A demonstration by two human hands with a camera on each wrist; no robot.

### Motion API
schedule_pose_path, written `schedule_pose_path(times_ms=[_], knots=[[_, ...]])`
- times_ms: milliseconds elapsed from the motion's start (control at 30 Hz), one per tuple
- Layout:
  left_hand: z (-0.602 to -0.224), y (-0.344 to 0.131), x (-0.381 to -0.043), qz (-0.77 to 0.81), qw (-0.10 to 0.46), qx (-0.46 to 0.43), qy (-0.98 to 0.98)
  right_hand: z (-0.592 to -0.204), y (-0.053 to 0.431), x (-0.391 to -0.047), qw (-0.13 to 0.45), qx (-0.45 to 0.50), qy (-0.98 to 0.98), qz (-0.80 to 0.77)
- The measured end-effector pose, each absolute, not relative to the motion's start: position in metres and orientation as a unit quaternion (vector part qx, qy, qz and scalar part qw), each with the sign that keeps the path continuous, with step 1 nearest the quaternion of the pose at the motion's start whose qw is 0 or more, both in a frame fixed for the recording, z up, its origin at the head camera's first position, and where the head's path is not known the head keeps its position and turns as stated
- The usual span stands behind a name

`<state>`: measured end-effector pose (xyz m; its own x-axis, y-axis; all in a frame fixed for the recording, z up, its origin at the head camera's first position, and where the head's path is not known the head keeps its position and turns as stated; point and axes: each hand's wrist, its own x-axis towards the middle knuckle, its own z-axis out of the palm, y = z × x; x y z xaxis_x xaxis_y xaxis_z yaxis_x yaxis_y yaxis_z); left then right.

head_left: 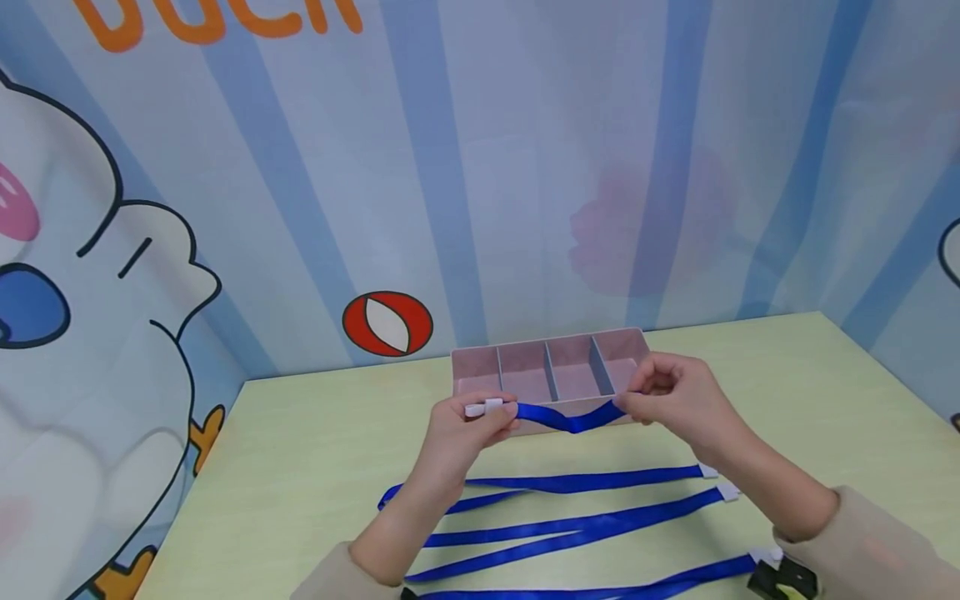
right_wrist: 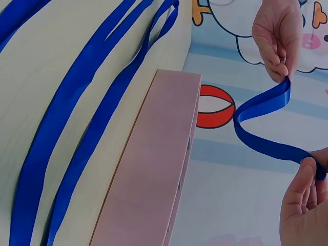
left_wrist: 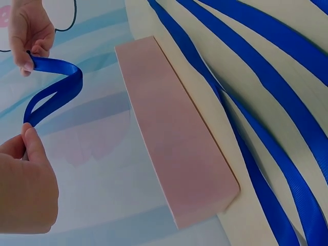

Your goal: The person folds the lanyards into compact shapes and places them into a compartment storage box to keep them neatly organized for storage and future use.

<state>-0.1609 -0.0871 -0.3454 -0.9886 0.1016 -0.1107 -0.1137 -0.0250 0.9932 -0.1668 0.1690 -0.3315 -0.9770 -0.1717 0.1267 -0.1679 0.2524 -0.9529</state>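
Observation:
A blue lanyard (head_left: 573,419) with a white plastic clip (head_left: 483,407) is held up between both hands, in front of the pink box. My left hand (head_left: 459,437) pinches it near the clip end, thumb on top. My right hand (head_left: 678,396) pinches the other end between thumb and fingers. Between them the ribbon sags a little in the head view; the left wrist view shows this span of ribbon (left_wrist: 72,84) as a bent, doubled strip. Part of the box's front lies hidden behind the hands.
The pink box (head_left: 525,343) with grey dividers stands at the back of the pale table (head_left: 322,433). More blue lanyards (head_left: 592,482) with white ends lie across the table nearer the person. A dark object (head_left: 783,579) shows at the right wrist. A printed backdrop (head_left: 525,167) rises behind.

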Motion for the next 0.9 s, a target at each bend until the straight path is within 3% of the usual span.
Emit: schedule_pose_path(times_ms=[900], knots=[[-0.343, -0.067, -0.153, 0.733, 0.101, 0.036, 0.672, -0.328, 0.136, -0.167, 0.059, -0.142, 0.776, -0.612]])
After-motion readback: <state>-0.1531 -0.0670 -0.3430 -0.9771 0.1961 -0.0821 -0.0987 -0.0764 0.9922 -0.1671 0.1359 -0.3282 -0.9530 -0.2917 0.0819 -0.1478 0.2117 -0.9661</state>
